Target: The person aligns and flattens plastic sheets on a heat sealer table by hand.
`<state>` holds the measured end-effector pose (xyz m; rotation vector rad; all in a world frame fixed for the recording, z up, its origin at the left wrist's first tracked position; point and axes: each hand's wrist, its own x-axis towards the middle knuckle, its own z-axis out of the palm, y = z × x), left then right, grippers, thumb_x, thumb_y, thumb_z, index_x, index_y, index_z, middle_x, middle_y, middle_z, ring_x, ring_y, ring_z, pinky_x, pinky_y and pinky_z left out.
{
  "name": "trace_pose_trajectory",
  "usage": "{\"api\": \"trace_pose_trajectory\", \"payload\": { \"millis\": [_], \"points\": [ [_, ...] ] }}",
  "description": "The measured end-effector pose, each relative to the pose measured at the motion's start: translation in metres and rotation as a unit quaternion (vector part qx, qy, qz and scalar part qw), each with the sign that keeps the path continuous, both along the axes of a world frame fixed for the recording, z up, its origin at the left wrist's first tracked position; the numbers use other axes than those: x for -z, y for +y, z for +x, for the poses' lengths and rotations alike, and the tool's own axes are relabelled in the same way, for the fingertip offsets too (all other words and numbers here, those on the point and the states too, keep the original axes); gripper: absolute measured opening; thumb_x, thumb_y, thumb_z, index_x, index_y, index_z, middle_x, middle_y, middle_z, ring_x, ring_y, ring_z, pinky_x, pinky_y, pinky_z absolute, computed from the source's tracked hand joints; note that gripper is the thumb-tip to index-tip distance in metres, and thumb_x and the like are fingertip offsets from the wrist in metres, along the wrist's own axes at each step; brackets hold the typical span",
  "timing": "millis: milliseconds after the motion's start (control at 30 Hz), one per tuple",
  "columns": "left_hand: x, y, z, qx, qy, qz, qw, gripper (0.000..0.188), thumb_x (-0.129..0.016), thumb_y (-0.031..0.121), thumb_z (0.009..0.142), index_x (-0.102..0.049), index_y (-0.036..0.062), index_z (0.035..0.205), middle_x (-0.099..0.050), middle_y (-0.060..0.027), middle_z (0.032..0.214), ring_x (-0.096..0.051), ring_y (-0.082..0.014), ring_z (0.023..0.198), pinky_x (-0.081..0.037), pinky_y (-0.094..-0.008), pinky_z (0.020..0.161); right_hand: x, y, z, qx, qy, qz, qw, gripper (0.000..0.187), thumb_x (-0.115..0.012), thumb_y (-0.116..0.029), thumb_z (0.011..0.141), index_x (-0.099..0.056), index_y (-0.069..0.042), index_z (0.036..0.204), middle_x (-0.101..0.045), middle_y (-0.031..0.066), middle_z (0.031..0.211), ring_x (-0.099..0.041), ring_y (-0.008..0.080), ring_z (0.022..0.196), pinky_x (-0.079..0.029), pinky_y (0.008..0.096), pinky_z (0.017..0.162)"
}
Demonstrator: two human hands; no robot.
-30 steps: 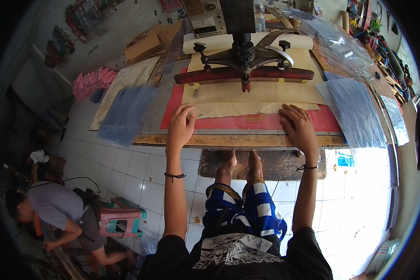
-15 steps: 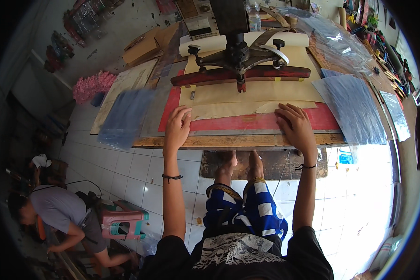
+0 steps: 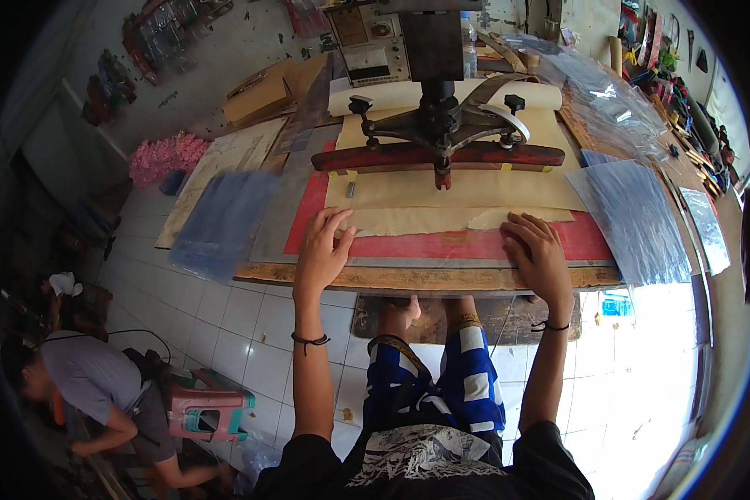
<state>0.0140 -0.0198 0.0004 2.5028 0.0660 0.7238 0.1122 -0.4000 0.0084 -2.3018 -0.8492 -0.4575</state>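
My left hand (image 3: pixel 322 247) lies flat, fingers spread, on the near left corner of a tan sheet (image 3: pixel 442 218) that rests on a red pad (image 3: pixel 467 245). Over at the sheet's near right end my right hand (image 3: pixel 538 254) presses down the same way. Both hands hold nothing. The pad lies on a wooden workbench (image 3: pixel 425 277). Just beyond the sheet hangs a press head (image 3: pixel 438 148), a dark red bar under a black metal yoke and column.
Clear blue plastic sheets lie at the bench's left (image 3: pixel 225 218) and right (image 3: pixel 633 212). Flat cardboard (image 3: pixel 262 92) and a pink bundle (image 3: pixel 165 156) sit beyond. A person in a grey shirt (image 3: pixel 87 383) crouches on the tiled floor at lower left, beside a pink stool (image 3: pixel 208 410).
Both hands have slid slightly forward onto the tan sheet's near edge. The crouching person at lower left has shifted a little.
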Motion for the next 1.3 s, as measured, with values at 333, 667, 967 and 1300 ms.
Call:
{"api": "trace_pose_trajectory", "payload": {
  "millis": [333, 667, 967, 1300],
  "points": [
    [0.008, 0.007, 0.002, 0.024, 0.044, 0.106, 0.993, 0.048, -0.062, 0.033, 0.101, -0.06, 0.0096, 0.143, -0.054, -0.0058, 0.155, -0.046, -0.0341, 0.141, -0.035, -0.0457, 0.118, -0.012, 0.042, 0.016, -0.015, 0.011, -0.146, 0.989, 0.045, -0.058, -0.029, 0.103, -0.057, -0.008, 0.143, -0.054, 0.0164, 0.151, -0.045, 0.0351, 0.145, -0.023, 0.0546, 0.124],
    [0.007, 0.002, 0.006, 0.044, 0.058, 0.137, 0.988, 0.057, -0.065, 0.04, 0.099, -0.057, 0.013, 0.149, -0.053, -0.003, 0.157, -0.042, -0.0346, 0.145, -0.031, -0.0467, 0.119, -0.003, 0.046, 0.041, -0.036, 0.011, -0.222, 0.974, 0.052, -0.036, -0.041, 0.112, -0.044, -0.017, 0.157, -0.036, 0.0132, 0.166, -0.029, 0.034, 0.155, -0.019, 0.0516, 0.128],
    [-0.001, 0.005, -0.007, 0.123, 0.023, 0.079, 0.989, 0.034, -0.072, 0.034, 0.095, -0.077, 0.013, 0.122, -0.071, -0.0026, 0.118, -0.056, -0.0245, 0.118, -0.033, -0.0431, 0.106, -0.032, 0.025, -0.006, -0.089, 0.088, -0.204, 0.971, 0.037, -0.064, -0.027, 0.099, -0.067, -0.014, 0.134, -0.058, 0.0125, 0.147, -0.051, 0.0327, 0.137, -0.033, 0.0502, 0.119],
    [-0.011, -0.018, -0.004, 0.168, -0.014, 0.062, 0.984, 0.023, -0.08, 0.029, 0.088, -0.081, 0.006, 0.086, -0.057, -0.0032, 0.077, -0.053, -0.0192, 0.085, -0.032, -0.0366, 0.088, -0.016, 0.036, 0.081, 0.003, 0.022, -0.184, 0.983, 0.053, -0.075, -0.046, 0.09, -0.065, -0.011, 0.129, -0.067, 0.0117, 0.117, -0.06, 0.0316, 0.118, -0.042, 0.0471, 0.105]
  ]
}}
